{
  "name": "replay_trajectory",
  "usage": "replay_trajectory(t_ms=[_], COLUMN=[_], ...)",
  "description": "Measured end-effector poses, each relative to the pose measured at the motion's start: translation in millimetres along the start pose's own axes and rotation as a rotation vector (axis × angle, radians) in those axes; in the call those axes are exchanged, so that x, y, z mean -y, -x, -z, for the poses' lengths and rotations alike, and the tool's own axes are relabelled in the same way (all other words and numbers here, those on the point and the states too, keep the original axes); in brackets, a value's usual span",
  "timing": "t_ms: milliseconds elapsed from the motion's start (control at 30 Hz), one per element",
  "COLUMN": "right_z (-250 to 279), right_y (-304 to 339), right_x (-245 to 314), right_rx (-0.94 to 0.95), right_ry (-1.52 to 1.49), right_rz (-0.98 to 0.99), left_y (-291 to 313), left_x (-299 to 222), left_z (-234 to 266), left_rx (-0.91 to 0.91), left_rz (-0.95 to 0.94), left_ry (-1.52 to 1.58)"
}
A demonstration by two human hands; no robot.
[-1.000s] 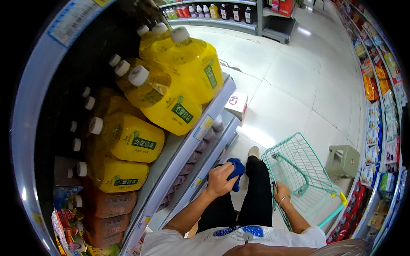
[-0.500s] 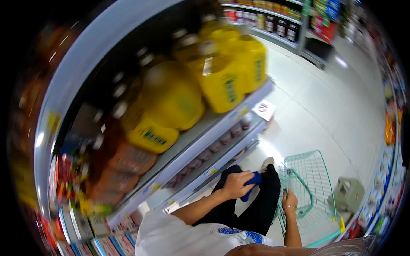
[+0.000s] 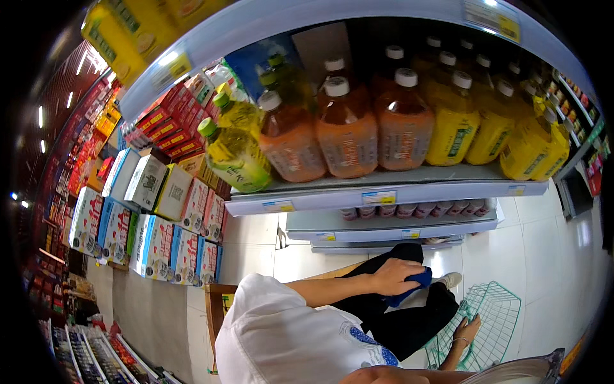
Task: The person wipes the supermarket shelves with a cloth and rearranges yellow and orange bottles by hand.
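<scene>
My left hand (image 3: 395, 278) is closed around a bunched dark blue cloth (image 3: 412, 287), held above my black-trousered legs. Lower right, my right hand (image 3: 468, 329), with a bracelet at the wrist, is at the near side of a green wire shopping cart (image 3: 502, 307). Its fingers appear curled on the cart's wire frame, partly hidden. Ahead of me is a shelf (image 3: 409, 182) with large white-capped bottles: orange-coloured drinks (image 3: 348, 141) in the middle, yellow drinks (image 3: 455, 128) to the right. Green-capped bottles (image 3: 236, 153) stand at the left end.
Stacked cartons (image 3: 157, 246) stand on the floor at the left. A lower shelf (image 3: 396, 233) holds a row of small containers. Yellow packages (image 3: 137, 32) sit on the shelf above. A wooden frame (image 3: 214, 320) is beside my shirt. White tiled floor (image 3: 537, 249) lies to the right.
My view has swung left, so the shelf now faces me and the cartons show more fully. The blue cloth stays in my left hand, and my right hand stays at the cart.
</scene>
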State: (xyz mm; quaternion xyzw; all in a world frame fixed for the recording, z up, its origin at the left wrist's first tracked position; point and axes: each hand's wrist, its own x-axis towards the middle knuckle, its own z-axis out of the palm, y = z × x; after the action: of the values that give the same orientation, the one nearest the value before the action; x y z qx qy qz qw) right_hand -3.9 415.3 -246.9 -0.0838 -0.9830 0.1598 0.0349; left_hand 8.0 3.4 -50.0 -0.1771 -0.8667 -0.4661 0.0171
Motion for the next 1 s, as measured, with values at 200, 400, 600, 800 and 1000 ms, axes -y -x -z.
replay_trajectory(t_ms=[200, 400, 600, 800, 1000], right_z=[2, 23, 33, 45, 51], right_y=[13, 40, 105, 113, 111], right_x=[54, 71, 34, 49, 40], right_rx=[0.029, -0.351, -0.215, -0.238, -0.263], right_ry=[0.09, -0.079, 0.03, -0.022, 0.026], right_rz=[-0.069, -0.093, -0.508, -0.58, -0.538], left_y=[30, 26, 27, 15, 8], left_x=[24, 9, 10, 3, -4], left_z=[15, 32, 16, 4, 4], left_rx=[-0.166, -0.112, -0.088, -0.007, 0.075], left_rz=[0.018, 0.106, 0.203, 0.155, 0.119], left_ry=[0.103, 0.187, 0.386, 0.419, 0.413])
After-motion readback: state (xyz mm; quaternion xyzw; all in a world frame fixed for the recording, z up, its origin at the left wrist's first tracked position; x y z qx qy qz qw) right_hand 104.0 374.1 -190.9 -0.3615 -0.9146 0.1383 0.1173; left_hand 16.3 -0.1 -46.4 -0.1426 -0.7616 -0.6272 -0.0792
